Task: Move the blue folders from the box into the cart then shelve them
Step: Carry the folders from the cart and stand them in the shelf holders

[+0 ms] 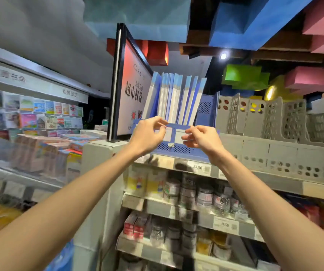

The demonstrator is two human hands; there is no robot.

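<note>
Several blue folders (176, 98) with white covers stand upright and lean left inside a blue file rack (206, 108) on the top shelf. Both my arms reach up to the rack's low front panel (176, 133), which carries white labels. My left hand (149, 133) pinches the top edge of that panel with curled fingers. My right hand (202, 138) pinches the panel's right part between thumb and fingers. Neither hand touches a folder. The box and the cart are out of view.
A framed red-and-white sign (131, 89) stands right beside the rack on the left. Grey file racks (270, 122) fill the shelf to the right. Shelves of jars and packets (186, 192) lie below, and a book display (34, 114) stands at the left.
</note>
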